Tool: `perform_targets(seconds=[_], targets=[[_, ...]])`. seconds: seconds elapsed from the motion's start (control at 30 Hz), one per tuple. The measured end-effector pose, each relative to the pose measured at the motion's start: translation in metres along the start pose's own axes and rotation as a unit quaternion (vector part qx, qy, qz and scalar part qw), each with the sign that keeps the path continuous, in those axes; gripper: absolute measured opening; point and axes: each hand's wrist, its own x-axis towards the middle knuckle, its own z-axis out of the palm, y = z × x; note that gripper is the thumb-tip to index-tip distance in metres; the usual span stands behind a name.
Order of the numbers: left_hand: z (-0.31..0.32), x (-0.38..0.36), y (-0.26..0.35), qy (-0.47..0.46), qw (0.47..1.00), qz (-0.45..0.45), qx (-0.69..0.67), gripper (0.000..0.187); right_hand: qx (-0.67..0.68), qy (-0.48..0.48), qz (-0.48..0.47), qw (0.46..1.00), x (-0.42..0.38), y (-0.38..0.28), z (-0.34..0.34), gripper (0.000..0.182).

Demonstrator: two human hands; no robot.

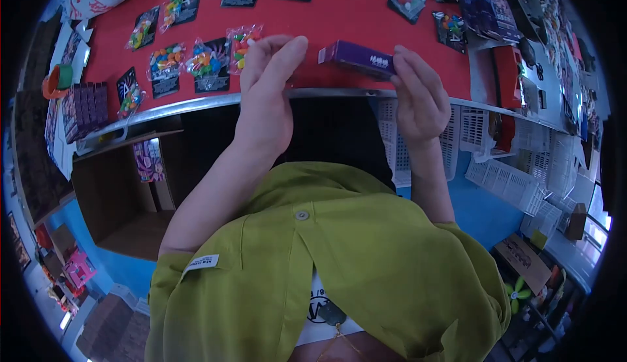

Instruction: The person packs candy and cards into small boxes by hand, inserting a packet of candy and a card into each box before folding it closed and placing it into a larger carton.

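My right hand (419, 94) pinches one end of a small purple box (358, 60) between thumb and fingers. The box lies lengthwise just above the red tabletop (353, 9), its pale end pointing toward my left hand (269, 68). That hand holds nothing; its fingers are loosely curved, with a gap between them and the box. Just beyond it is a clear bag of colourful candy-like pieces (243, 43), partly covered by the fingers. Left of it, two more such bags, one of them a bag on a black card (208, 61), lie near the table edge.
More candy bags on black cards (450, 30) lie around the table. Stacked purple boxes (85, 108) stand at the left corner, and a purple package (488, 10) sits at the right. Below are an open cardboard box (117, 192) and white plastic baskets (506, 182).
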Motion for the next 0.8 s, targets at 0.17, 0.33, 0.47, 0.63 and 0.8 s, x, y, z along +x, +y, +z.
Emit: perform_targets(seconds=[0.17, 0.33, 0.47, 0.63, 0.8], targets=[[0.006, 0.015, 0.01, -0.095, 0.945, -0.293, -0.107, 0.044, -0.101, -0.032, -0.123, 0.987, 0.01, -0.013, -0.003, 0.028], [0.017, 0.016, 0.01, -0.05, 0.973, -0.218, -0.063, 0.054, -0.132, -0.036, -0.128, 0.982, 0.012, -0.023, -0.016, 0.026], [0.011, 0.028, 0.002, -0.202, 0.863, -0.355, -0.298, 0.051, -0.031, -0.102, -0.115, 0.988, 0.01, -0.021, -0.01, 0.024], [0.008, 0.035, 0.002, -0.209, 0.915, -0.226, -0.26, 0.044, 0.134, -0.139, 0.153, 0.969, 0.019, 0.035, -0.006, 0.03], [0.01, 0.042, -0.014, -0.185, 0.953, -0.149, -0.188, 0.045, -0.225, -0.236, 0.189, 0.926, 0.045, 0.146, 0.022, 0.043]])
